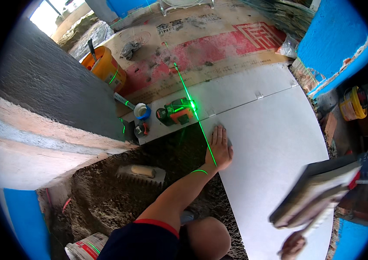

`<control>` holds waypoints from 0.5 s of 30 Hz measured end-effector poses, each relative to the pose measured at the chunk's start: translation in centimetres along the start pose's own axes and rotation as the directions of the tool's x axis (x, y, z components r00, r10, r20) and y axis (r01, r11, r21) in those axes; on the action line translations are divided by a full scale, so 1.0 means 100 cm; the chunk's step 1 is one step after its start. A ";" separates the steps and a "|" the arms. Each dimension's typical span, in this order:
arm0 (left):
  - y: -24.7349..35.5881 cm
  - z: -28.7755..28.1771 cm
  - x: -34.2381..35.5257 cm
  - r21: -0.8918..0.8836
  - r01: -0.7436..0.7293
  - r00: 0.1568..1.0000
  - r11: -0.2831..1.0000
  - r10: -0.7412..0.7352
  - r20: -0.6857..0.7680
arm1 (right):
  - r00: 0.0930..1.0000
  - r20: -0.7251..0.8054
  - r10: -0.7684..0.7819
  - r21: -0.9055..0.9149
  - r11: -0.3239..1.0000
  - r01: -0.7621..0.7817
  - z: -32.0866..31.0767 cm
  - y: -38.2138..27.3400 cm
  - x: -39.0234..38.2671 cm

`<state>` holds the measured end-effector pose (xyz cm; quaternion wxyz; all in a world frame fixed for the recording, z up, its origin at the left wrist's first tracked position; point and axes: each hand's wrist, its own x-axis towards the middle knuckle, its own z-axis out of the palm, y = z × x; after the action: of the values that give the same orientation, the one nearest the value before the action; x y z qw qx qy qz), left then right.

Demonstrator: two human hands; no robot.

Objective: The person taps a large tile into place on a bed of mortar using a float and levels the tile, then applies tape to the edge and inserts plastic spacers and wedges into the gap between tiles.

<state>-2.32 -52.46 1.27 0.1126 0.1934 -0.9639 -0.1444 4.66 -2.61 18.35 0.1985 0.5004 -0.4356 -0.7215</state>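
My left hand point(220, 151) lies flat near the left edge of a large white tile point(275, 143), fingers stretched forward. In my right hand point(293, 244), low at the right, is the pale handle of a flat, paddle-like tool point(307, 193) with a dark edge. Motion smears this tool, which is tilted over the tile's right part, so its exact kind is unclear. Beyond my left hand, a laser level point(179, 113) throws a green line across the tile and my wrist. A notched trowel point(143, 172) with a wooden handle rests on dark mortar point(101, 190) left of my forearm.
Printed cardboard point(158, 78) covers the floor ahead. An orange bucket point(117, 73) stands behind the grey wall corner point(62, 82), near a white-and-blue tape roll point(141, 111). A white bucket point(86, 247) sits lower left. Blue walls point(335, 43) and a yellow bucket point(353, 104) border the right.
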 end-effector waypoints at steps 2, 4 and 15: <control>0.000 0.000 -0.002 0.021 0.018 0.998 1.000 -0.019 0.052 | 0.878 0.075 -0.473 -0.870 0.400 0.290 -0.005 -0.033 0.025; 0.001 -0.002 -0.003 0.043 0.010 0.997 0.999 -0.013 0.073 | 0.748 0.183 -0.638 -0.922 -0.375 -0.095 -0.019 -0.039 0.057; -0.001 -0.003 -0.001 0.034 -0.013 1.000 0.999 0.012 0.021 | 0.632 0.740 0.228 0.108 -0.969 0.223 0.000 0.086 -0.007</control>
<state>-2.11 -52.53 1.48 0.1003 0.1876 -0.9685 -0.1294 3.64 -6.78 25.89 -0.1010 0.0924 -0.8337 0.5351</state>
